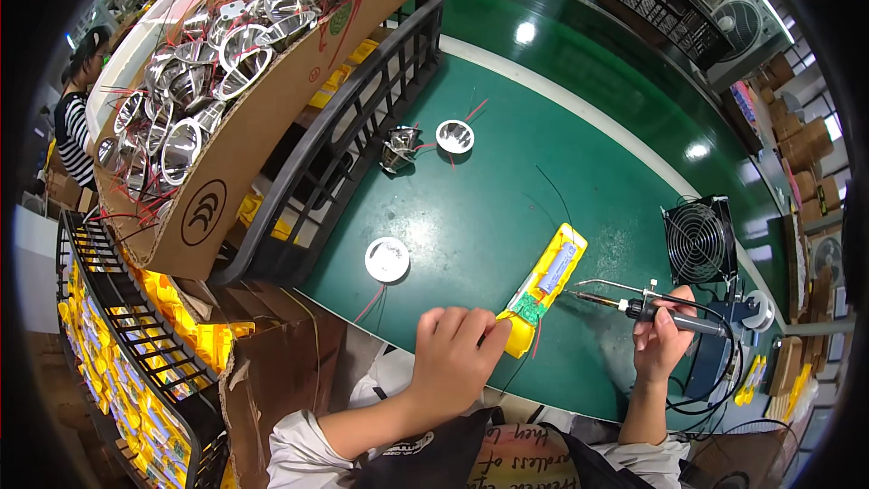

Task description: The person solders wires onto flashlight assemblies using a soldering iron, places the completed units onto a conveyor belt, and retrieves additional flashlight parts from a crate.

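A yellow plastic housing lies slanted on the green table, holding a blue cylindrical battery and a small green circuit board. Thin red and black wires trail from it. My left hand is closed at the housing's near left edge, thumb and forefinger against it; the fingertips are partly hidden. In my right hand is a soldering iron with a thin metal feed tube along it. Its tip points left, close to the right side of the battery and board.
Reflector cups with red wires and a white round disc sit on the table. At left, a cardboard box heaped with reflectors rests over a black crate. A small black fan stands at right. Another crate holds yellow housings.
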The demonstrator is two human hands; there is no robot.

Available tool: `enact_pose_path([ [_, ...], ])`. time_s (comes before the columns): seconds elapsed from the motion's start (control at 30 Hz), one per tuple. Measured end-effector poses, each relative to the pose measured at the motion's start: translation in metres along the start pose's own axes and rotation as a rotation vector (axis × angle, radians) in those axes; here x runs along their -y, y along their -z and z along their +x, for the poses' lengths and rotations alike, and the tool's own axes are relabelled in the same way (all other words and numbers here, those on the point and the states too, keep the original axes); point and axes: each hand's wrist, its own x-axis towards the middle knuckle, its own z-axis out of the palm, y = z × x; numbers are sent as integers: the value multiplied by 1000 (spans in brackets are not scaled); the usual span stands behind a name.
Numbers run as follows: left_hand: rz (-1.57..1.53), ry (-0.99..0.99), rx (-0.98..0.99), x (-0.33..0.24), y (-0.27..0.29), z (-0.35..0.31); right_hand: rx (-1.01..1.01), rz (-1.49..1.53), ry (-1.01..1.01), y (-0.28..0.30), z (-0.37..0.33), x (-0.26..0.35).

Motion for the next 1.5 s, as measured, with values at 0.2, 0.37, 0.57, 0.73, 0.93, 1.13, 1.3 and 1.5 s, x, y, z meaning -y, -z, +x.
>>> enact_pose_path([
  [0.2,-41,-46,104,5,3,5,-33,19,-22,3,-1,-4],
  [0.37,-68,-78,108,7,4,9,-46,45,-7,6,-2,-5],
  [0.57,-157,-64,72,6,0,10,-35,39,-26,10,-4,-4],
  [0.73,-178,19,-119,-9,-9,1,-44,23,-52,7,-7,-2],
  [0.93,-135,208,-252,-23,-23,-2,35,78,-152,-1,-14,-5],
  [1.13,-197,312,-244,-20,-26,3,62,109,-194,-11,-21,-9],
  [1.3,-202,318,-245,-20,-27,2,84,44,-214,-11,-22,-10],
  [1.5,-211,319,-248,-18,-28,1,82,39,-224,-11,-22,-12],
])
